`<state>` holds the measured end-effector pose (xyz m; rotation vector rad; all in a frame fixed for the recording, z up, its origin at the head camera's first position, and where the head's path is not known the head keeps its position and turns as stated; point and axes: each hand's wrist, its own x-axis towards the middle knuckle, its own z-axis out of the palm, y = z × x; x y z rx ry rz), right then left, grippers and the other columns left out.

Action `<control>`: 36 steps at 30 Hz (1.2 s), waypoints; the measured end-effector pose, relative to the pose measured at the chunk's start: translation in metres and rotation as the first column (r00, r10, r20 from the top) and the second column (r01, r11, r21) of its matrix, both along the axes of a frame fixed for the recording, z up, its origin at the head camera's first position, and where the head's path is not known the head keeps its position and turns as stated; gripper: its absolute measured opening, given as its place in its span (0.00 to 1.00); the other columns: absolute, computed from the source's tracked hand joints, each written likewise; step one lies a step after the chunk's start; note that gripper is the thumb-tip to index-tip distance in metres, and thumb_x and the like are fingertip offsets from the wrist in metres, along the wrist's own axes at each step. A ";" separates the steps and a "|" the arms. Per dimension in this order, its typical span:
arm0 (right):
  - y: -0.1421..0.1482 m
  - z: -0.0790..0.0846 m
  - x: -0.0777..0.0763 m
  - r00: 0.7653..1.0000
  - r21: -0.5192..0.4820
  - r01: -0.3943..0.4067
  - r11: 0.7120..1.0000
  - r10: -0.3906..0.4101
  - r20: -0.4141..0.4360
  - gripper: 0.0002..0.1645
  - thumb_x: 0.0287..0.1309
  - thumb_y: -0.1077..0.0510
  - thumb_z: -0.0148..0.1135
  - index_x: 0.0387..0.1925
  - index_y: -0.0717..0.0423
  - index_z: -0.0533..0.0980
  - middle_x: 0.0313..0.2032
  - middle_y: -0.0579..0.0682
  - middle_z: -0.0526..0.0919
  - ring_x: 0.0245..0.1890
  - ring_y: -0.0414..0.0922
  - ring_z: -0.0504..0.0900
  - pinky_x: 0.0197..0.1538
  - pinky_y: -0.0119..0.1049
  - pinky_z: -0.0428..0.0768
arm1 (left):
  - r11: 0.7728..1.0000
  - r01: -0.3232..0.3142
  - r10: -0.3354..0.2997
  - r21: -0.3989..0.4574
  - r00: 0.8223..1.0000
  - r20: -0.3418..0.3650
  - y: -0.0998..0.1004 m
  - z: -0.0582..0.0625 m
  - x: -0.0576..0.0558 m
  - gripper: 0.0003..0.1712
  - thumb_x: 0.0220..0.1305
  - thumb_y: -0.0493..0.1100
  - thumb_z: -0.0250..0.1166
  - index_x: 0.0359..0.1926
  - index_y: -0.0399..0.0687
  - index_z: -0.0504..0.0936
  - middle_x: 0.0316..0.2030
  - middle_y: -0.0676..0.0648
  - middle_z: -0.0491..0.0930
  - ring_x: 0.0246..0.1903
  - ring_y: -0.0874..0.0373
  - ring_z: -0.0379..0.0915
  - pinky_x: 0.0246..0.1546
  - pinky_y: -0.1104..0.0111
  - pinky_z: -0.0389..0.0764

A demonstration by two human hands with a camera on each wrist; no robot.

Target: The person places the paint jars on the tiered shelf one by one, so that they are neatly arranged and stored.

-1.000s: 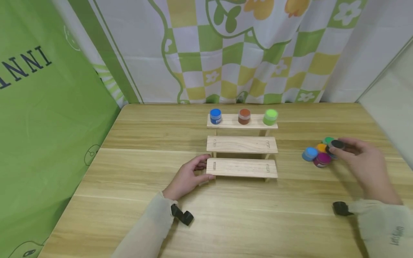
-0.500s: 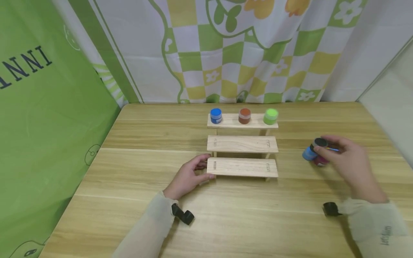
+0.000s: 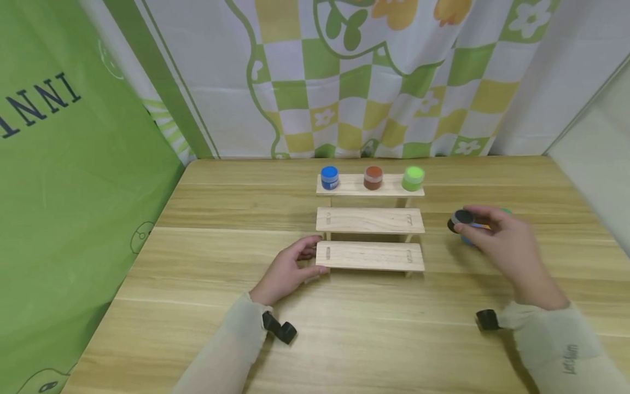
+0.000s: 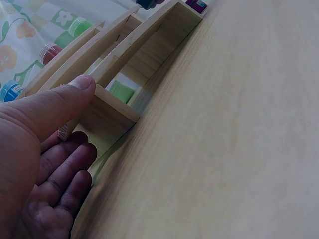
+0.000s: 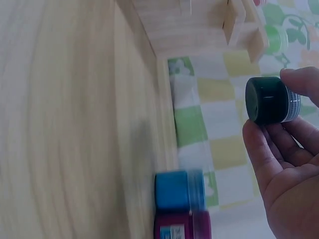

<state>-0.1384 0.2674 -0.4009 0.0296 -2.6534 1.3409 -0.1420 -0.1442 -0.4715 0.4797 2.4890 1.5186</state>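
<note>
Looks like a small, screened-off nook of a homely kind, whether in a home or elsewhere impossible to tell. Enclosed on the far side by a patterned curtain (image 3: 354, 82) with green, white and yellow checks and flowers, and on the left by a bright green cloth (image 3: 79, 208) with dark lettering and line drawings. Bounded on the right by a plain pale surface (image 3: 598, 148). Filled mostly by a wood-grained bench (image 3: 384, 328), bearing a stepped wooden stand (image 3: 369, 254) and small coloured jars (image 3: 373, 178), as in a hobby corner.
</note>
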 end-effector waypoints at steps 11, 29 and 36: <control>-0.022 0.005 -0.002 0.998 0.041 -0.060 0.997 0.059 0.023 0.30 0.63 0.50 0.69 0.59 0.65 0.76 0.50 0.65 0.82 0.35 0.19 0.77 0.36 0.18 0.79 | 1.000 0.003 -0.003 0.008 1.000 0.002 0.001 0.002 0.001 0.40 0.58 0.49 0.76 0.70 0.49 0.71 0.52 0.48 0.81 0.54 0.53 0.76 0.58 0.56 0.76; -0.053 0.014 -0.006 0.991 0.012 -0.136 0.991 0.136 -0.012 0.26 0.62 0.56 0.71 0.57 0.66 0.77 0.51 0.66 0.82 0.38 0.30 0.83 0.38 0.19 0.80 | 1.000 -0.004 0.004 0.011 1.000 0.008 0.000 0.002 0.001 0.40 0.58 0.48 0.76 0.70 0.51 0.71 0.53 0.48 0.81 0.54 0.53 0.76 0.57 0.55 0.77; -0.063 0.015 -0.008 0.989 0.001 -0.148 0.989 0.148 0.016 0.28 0.62 0.54 0.71 0.58 0.65 0.77 0.53 0.67 0.81 0.47 0.62 0.85 0.39 0.19 0.80 | 1.000 0.001 -0.001 0.009 1.000 0.004 0.000 0.004 0.001 0.40 0.58 0.48 0.76 0.69 0.49 0.71 0.52 0.48 0.81 0.53 0.54 0.76 0.58 0.56 0.76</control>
